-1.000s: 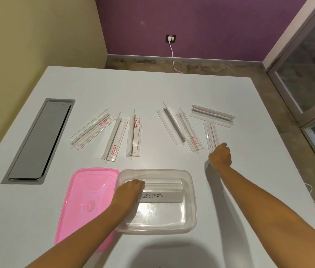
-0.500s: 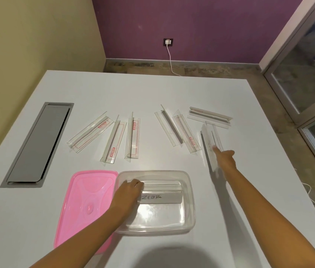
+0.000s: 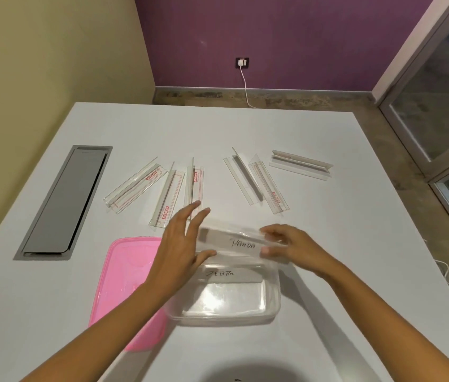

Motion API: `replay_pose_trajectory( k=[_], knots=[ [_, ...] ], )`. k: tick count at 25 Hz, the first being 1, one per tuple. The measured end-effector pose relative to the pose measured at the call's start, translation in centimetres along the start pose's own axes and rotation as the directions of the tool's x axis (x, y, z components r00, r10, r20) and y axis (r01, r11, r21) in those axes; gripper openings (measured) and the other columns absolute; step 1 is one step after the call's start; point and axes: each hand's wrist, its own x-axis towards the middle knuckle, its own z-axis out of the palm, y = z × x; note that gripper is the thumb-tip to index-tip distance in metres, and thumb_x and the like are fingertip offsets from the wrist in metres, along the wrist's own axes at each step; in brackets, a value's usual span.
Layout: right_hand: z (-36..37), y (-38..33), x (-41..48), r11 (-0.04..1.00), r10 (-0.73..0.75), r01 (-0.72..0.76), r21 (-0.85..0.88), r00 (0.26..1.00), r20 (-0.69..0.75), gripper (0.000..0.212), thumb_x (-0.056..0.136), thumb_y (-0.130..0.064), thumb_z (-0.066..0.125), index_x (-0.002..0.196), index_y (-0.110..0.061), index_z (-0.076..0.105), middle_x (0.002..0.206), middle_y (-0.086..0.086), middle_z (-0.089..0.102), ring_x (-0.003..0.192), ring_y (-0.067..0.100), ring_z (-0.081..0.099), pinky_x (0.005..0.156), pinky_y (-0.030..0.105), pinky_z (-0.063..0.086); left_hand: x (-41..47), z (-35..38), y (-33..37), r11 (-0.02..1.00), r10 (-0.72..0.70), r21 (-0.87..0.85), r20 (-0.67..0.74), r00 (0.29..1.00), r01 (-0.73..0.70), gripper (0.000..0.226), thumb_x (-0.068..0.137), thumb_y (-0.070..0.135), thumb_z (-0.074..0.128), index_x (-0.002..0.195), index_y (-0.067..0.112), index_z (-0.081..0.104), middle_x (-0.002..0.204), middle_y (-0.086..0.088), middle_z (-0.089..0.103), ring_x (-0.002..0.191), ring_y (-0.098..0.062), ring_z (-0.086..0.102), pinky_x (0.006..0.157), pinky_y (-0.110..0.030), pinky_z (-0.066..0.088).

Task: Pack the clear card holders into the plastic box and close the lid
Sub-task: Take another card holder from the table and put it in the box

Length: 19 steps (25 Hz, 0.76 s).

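Note:
A clear card holder (image 3: 234, 244) with a handwritten label hangs just above the back rim of the clear plastic box (image 3: 273, 307). My right hand (image 3: 289, 246) grips its right end. At its left end is my left hand (image 3: 182, 241), fingers spread, thumb under the holder. Another labelled card holder (image 3: 231, 274) lies inside the box. The pink lid (image 3: 124, 274) lies flat left of the box. Several more clear card holders lie farther back: three at the left (image 3: 135, 186) (image 3: 166, 197) (image 3: 194, 186) and three at the right (image 3: 242, 177) (image 3: 268, 186) (image 3: 300, 165).
The white table (image 3: 355, 244) has a grey recessed hatch (image 3: 63, 202) at its left. A white cable (image 3: 245, 86) runs from a wall socket down to the floor behind the table. Glass doors stand at the right.
My right hand picked a card holder up from the right group and carried it over the box. My left hand rose out of the box to meet the holder's left end.

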Motion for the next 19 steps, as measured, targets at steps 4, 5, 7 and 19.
replay_pose_trajectory(
  k=[4,5,7,19],
  knots=[
    [3.3,-1.1,-0.2,0.973,-0.039,0.071,-0.218,0.988,0.149,0.055,0.079,-0.031,0.073,0.130,-0.023,0.053,0.125,-0.003,0.057,0.115,0.014,0.055,0.101,0.031,0.042,-1.1,-1.1,-2.0,0.969,0.096,0.197,0.247,0.964,-0.146,0.098,0.063,0.046,0.081,0.142,0.027,0.027,0.140,0.000,0.049,0.128,-0.020,0.047,0.112,-0.042,0.026],
    [4.1,-1.1,-0.1,0.964,-0.040,0.081,-0.252,0.985,0.165,0.054,0.081,-0.031,0.072,0.130,-0.024,0.052,0.125,-0.003,0.056,0.115,0.015,0.054,0.100,0.030,0.042,-1.5,-1.1,-2.3,0.954,0.121,0.226,0.312,0.942,-0.197,0.096,0.062,0.046,0.082,0.141,0.028,0.030,0.134,0.005,0.055,0.124,-0.016,0.052,0.111,-0.043,0.029],
    [5.3,-0.9,0.4,0.933,-0.057,0.118,-0.340,0.981,0.184,0.052,0.084,-0.032,0.068,0.132,-0.024,0.050,0.127,-0.002,0.054,0.113,0.018,0.054,0.098,0.032,0.041,-2.0,-0.5,-2.7,0.923,0.176,0.261,0.372,0.912,-0.284,0.089,0.057,0.041,0.087,0.134,0.024,0.046,0.118,0.005,0.068,0.107,-0.014,0.064,0.106,-0.045,0.041],
    [8.2,1.7,2.4,0.601,-0.195,0.185,-0.778,0.977,0.082,0.038,0.093,-0.016,0.046,0.131,-0.010,0.047,0.124,0.012,0.055,0.101,0.034,0.059,0.082,0.036,0.043,-1.2,2.7,-2.2,0.937,0.115,0.249,0.443,0.889,-0.245,0.026,0.074,0.016,0.078,0.100,0.017,0.072,0.084,0.001,0.077,0.069,-0.024,0.071,0.064,-0.030,0.058]
  ],
)
